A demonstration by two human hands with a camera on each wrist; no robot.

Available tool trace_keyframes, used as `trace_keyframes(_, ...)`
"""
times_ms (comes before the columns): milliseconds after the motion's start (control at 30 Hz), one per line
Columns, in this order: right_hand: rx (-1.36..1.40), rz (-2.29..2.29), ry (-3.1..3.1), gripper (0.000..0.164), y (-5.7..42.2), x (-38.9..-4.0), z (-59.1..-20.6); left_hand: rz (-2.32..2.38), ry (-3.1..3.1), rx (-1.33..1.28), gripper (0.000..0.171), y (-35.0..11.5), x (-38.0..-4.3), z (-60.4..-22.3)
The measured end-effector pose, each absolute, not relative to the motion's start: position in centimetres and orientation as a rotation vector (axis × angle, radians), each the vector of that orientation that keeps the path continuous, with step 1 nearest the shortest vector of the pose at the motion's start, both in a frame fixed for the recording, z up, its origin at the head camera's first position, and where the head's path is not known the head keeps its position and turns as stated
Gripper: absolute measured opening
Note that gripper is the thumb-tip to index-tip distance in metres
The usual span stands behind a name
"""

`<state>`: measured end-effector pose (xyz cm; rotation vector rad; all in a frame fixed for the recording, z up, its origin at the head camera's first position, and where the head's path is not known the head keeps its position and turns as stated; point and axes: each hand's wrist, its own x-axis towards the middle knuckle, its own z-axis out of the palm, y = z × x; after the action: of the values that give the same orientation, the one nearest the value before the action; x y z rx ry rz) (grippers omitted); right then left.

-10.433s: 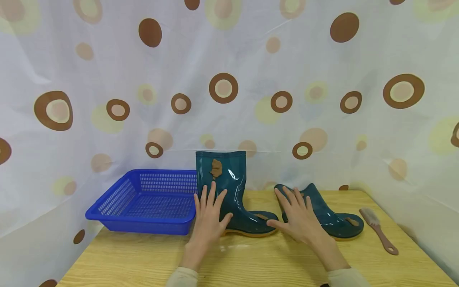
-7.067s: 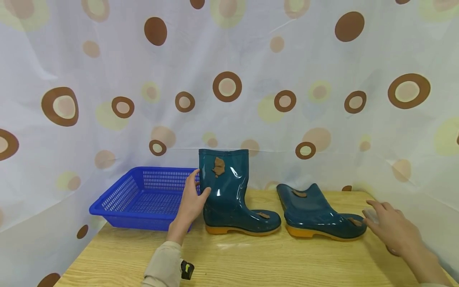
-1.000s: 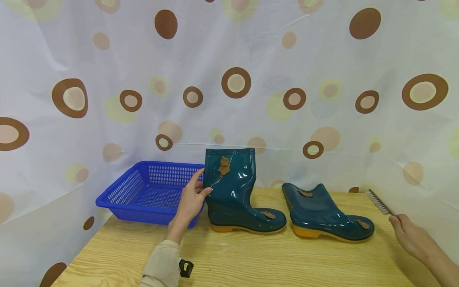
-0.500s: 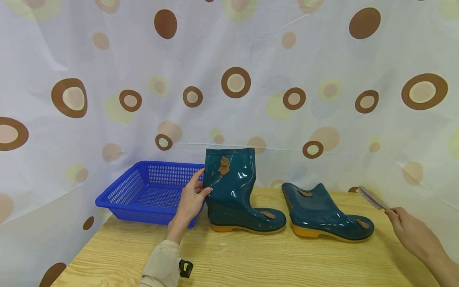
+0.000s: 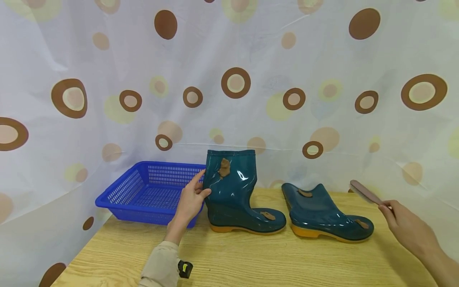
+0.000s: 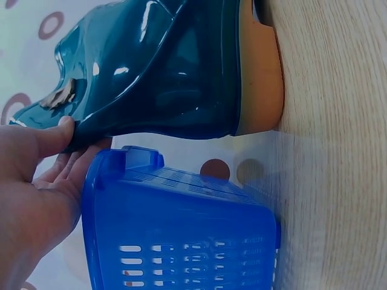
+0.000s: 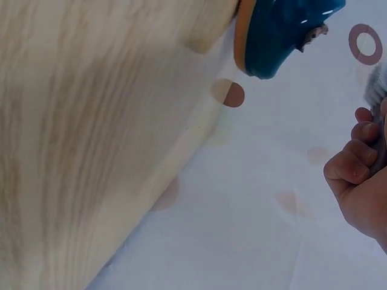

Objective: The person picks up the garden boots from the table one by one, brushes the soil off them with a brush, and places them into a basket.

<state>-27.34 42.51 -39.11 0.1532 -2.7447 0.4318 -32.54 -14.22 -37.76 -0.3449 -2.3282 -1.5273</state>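
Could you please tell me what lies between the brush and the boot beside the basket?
In the head view, the other boot is between them.

Two boots (image 5: 231,199), one brush (image 5: 367,192), one basket (image 5: 143,215)

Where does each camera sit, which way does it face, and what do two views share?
Head: worn on the head, facing forward and down over the pale wooden table; left hand and right hand show.
Left wrist: on that wrist, facing the upright glossy teal rubber boot and blue perforated plastic basket; left hand shows.
Right wrist: on that wrist, facing the white spotted sheet and second teal rubber boot's toe; right hand grips the brown-handled brush.
Shared: head and left wrist both show the left hand gripping the upright boot.
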Motion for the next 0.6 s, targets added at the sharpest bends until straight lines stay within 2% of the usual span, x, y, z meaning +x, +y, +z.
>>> trace_keyframes(600, 0.302, 0.362, -2.582, 0.033, 39.4, -27.0, -37.0, -1.579, -2.338, -0.324, 0.062, -14.2, -32.3, -37.7)
